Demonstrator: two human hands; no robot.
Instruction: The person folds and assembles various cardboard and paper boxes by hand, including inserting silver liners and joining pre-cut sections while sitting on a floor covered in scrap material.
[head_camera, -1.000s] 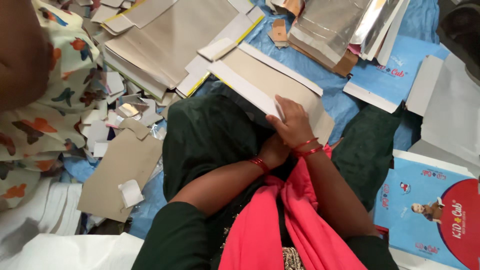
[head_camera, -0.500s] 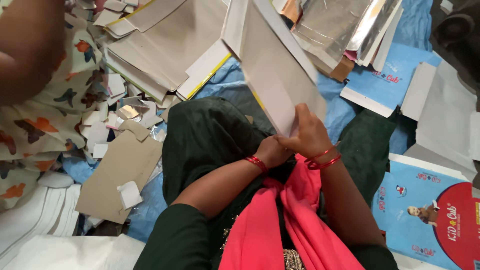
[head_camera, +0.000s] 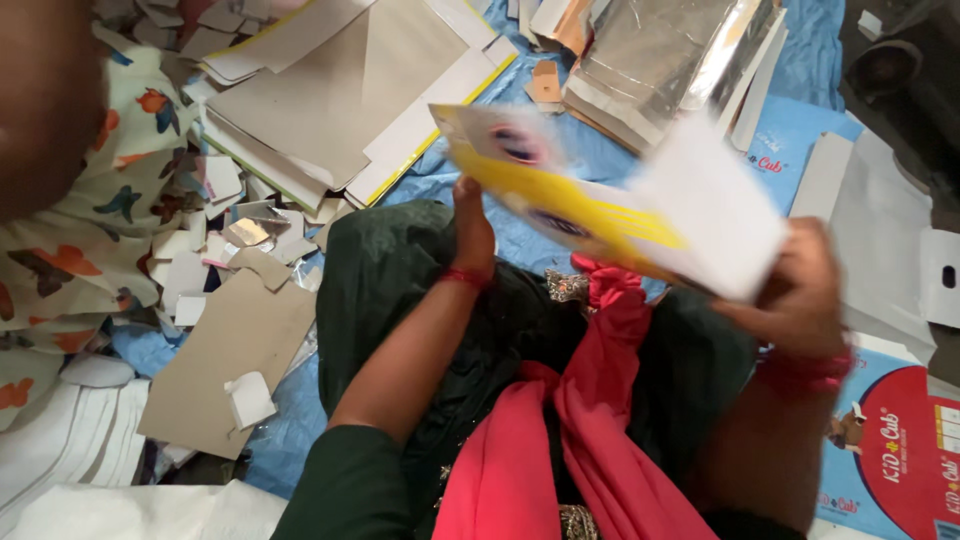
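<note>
Covering the ground: a blue sheet (head_camera: 620, 165) lies under everything, spread beneath the piles and the seated person's lap.
Flat card pile: a big stack of grey and white cardboard blanks (head_camera: 350, 90) with yellow edges sits at the top left, well apart from both hands.
Foil pile: a stack of silvery sheets (head_camera: 660, 55) lies at the top right, beyond the held card.
Lap: dark green clothing (head_camera: 400, 270) and a pink scarf (head_camera: 580, 440) fill the lower middle.
Neighbour: a person in a floral garment (head_camera: 90, 240) sits at the left edge, with no hand of theirs in the work.
Held thing: a yellow and white printed card blank (head_camera: 610, 200) is raised above the lap, tilted and blurred by motion, spanning from one hand to the other.
Brown board: a flat brown cardboard piece (head_camera: 220, 360) lies on the sheet to the left of the lap.
Printed boxes: blue and red printed cartons (head_camera: 900, 450) lie at the lower right, just beside the right forearm.
Right hand: the right hand (head_camera: 800, 290) grips the white end of the card blank, fingers curled around its lower edge.
Left hand: the left hand (head_camera: 472, 225) holds the yellow end from beneath; its fingers are hidden behind the card, so their exact grip cannot be told.
Scraps: small white and grey offcuts (head_camera: 230, 240) litter the sheet at the left.
</note>
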